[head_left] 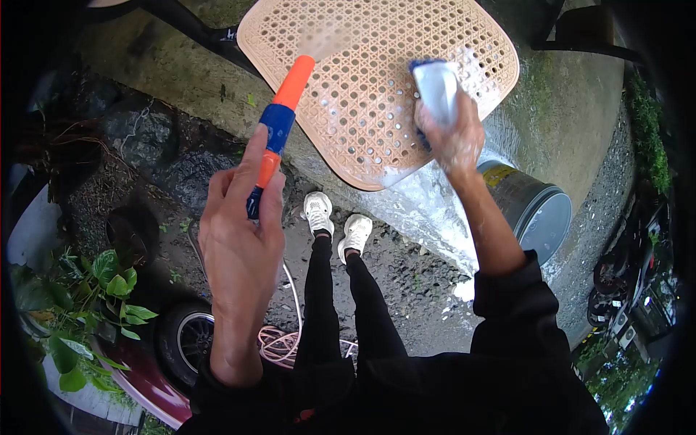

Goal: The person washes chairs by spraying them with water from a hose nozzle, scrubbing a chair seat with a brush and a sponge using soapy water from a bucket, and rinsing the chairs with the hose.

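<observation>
My left hand [243, 225] is closed around an orange and blue hose nozzle [281, 119], with water spraying from its tip onto a tan perforated panel [348, 101]. The panel has a cane-weave pattern, and its top edge runs out of view. On the panel's right part, my right hand [457, 138] grips a scrub brush [437, 90] with a white back and blue bristles. White suds lie around the brush and along the panel's lower right edge. The brush's underside is hidden against the panel.
A dark grey bucket [533, 210] stands by my right forearm on the foamy concrete [580, 130]. Dark rocks [141, 138] lie to the left. Near my white shoes [355, 235] are a coiled pink hose [279, 344], a tire [185, 337] and a leafy plant [105, 279].
</observation>
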